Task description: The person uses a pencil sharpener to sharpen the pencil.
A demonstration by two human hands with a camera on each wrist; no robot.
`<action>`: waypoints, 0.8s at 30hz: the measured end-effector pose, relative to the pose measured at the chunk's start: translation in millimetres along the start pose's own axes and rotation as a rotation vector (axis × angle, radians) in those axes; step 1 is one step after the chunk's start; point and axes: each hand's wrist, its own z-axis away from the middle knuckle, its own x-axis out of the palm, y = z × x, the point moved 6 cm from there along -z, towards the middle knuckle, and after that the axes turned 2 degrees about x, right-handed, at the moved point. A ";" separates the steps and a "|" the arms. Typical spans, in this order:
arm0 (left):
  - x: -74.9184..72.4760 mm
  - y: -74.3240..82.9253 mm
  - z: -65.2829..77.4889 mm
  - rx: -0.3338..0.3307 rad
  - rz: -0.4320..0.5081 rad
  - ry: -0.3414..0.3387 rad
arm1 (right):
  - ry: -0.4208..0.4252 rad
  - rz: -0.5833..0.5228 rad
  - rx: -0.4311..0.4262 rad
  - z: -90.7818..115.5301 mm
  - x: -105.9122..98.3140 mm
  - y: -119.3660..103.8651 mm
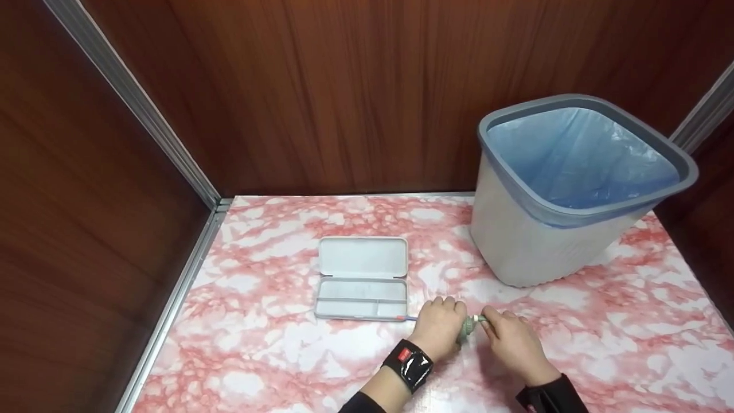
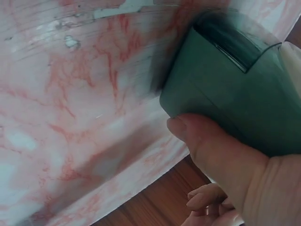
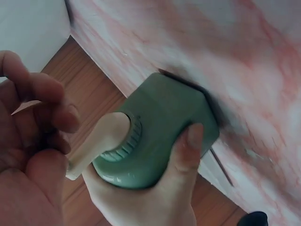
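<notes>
A green crank pencil sharpener [image 3: 162, 113] is gripped by my left hand [image 1: 440, 327], whose thumb lies along its side in both wrist views. Its pale crank handle [image 3: 101, 139] points toward my right hand [image 1: 513, 338], which pinches the handle's end with curled fingers. On the far side from the crank, a thin blue pencil [image 1: 412, 318] with a red end sticks out past my left hand, overlapping the corner of an open pencil case [image 1: 362, 257]. In the right wrist view, the pencil [image 3: 222, 167] shows as a dark rod behind the sharpener.
A light bin [image 1: 533, 246] with a grey rim and blue liner stands at the back right of the red-and-white marbled table [image 1: 258, 355]. Brown wood panels [image 1: 344, 97] rise behind the table and at its sides. The pencil case has a divided tray and a raised lid.
</notes>
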 end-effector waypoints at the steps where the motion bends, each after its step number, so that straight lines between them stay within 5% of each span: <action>1: 0.5 0.3 0.0 0.000 0.004 -0.005 | -0.009 0.004 0.006 -2.0 0.6 1.2; 24: 0.2 1.6 0.6 0.003 -0.004 0.015 | -0.113 0.008 0.039 -30.8 23.5 19.6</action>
